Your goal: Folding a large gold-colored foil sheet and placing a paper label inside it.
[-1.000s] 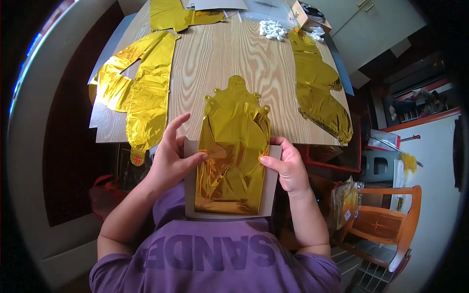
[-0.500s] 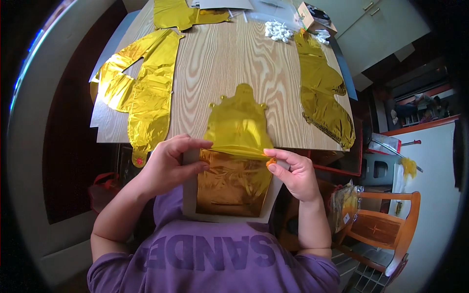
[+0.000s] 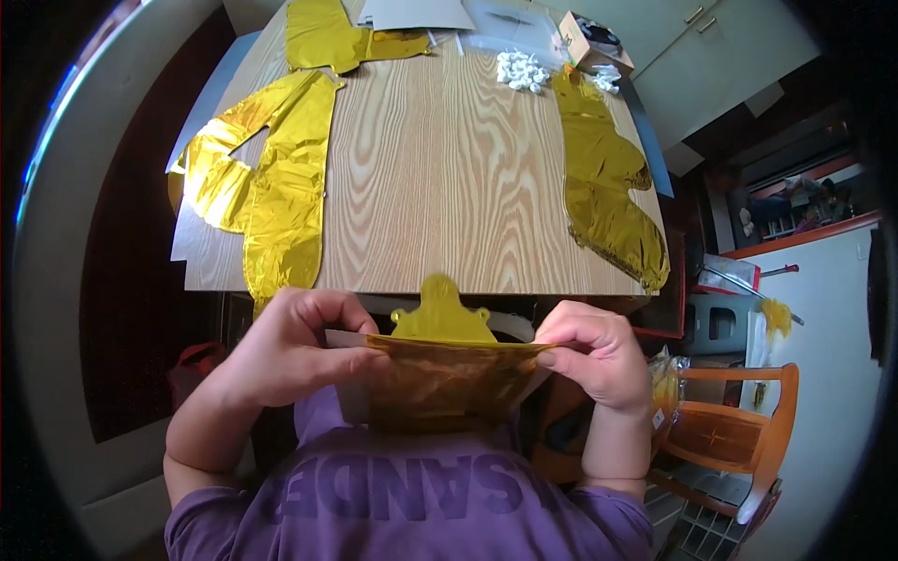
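In front of my chest I hold a flat gold foil balloon (image 3: pixel 435 374) folded across a pale board (image 3: pixel 354 397). My left hand (image 3: pixel 313 344) pinches the fold at its left end, thumb on the near side. At the other end my right hand (image 3: pixel 599 353) pinches the fold between thumb and fingers. Beyond the fold, a rounded gold end with small side tabs sticks out toward the table edge. The near face looks brownish in shadow and is tilted, so little of it shows.
On the wood-grain table (image 3: pixel 421 168) lie flat gold foil balloons, one at the left (image 3: pixel 285 187), one at the right (image 3: pixel 608 178) and one at the back (image 3: pixel 323 37). A heap of small white pieces (image 3: pixel 522 71) sits beside a box (image 3: pixel 594 45). A wooden chair (image 3: pixel 720 430) stands right.
The board and foil balloon have tilted and come down toward my chest, off the table edge. Both hands moved lower and slightly apart, still pinching the fold.
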{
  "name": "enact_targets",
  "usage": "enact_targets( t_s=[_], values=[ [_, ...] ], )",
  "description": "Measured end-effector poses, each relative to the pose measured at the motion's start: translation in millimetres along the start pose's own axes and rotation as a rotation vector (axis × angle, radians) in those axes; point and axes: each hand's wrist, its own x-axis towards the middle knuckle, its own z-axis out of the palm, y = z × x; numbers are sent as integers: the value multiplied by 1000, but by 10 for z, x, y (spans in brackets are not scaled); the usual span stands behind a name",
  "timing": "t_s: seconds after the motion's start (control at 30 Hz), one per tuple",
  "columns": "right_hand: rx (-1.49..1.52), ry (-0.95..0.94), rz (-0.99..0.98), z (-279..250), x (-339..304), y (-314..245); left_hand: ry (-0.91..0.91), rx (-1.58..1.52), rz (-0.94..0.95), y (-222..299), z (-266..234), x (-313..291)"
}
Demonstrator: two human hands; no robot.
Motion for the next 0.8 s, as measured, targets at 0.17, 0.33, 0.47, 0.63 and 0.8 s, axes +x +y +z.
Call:
enact_targets(
  t_s=[0.17, 0.33, 0.47, 0.63, 0.8],
  values=[
    [-77, -8, 196, -332, 638, -4, 90, 56, -164, 305, -217, 530],
    [-29, -52, 612, -631, 1455, 791, 152, 995, -74, 56, -527, 1308],
    [-223, -68, 634, -752, 1814, 844, 313, 1401, 359, 52, -185, 1430],
    [-665, 168, 203, -669, 1697, 904, 110, 1412, 675, -485, 86, 1727],
    [-1127, 602, 38, -245, 586, 509, 115, 1361, 646, -576, 120, 1703]
  ],
)
